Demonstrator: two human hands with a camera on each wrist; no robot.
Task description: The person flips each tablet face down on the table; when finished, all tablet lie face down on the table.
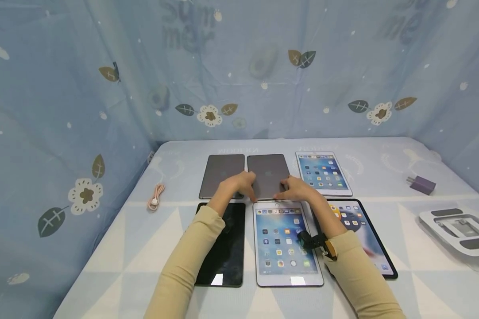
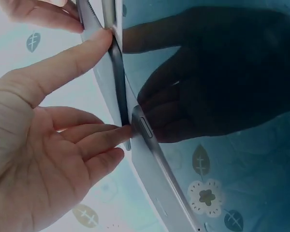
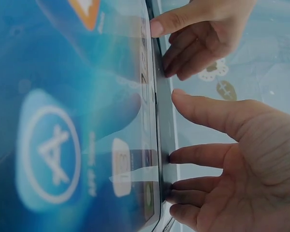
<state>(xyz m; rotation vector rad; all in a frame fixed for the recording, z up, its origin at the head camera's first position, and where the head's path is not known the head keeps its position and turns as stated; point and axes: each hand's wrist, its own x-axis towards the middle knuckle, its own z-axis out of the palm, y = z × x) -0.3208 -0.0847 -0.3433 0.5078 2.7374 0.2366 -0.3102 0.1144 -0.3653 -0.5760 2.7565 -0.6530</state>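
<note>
A grey tablet (image 1: 268, 170) lies face down in the middle of the back row, an apple mark on its back. My left hand (image 1: 241, 182) touches its near left corner, thumb at the near edge. Across from it, my right hand (image 1: 297, 189) touches the right side and near edge. In the left wrist view the thumb and extended fingers of the left hand (image 2: 53, 140) meet tablet edges. The right hand (image 3: 246, 150) has its fingers spread along the grey edge in the right wrist view. Just in front lies a white-framed tablet (image 1: 281, 239), screen lit.
Another grey tablet (image 1: 221, 173) lies back left, a white tablet (image 1: 323, 173) back right. A dark-screened tablet (image 1: 231, 257) and a black-bezelled one (image 1: 367, 235) flank the front. Around them are a pink cable (image 1: 155, 198), a purple charger (image 1: 422, 185) and a white stand (image 1: 460, 228).
</note>
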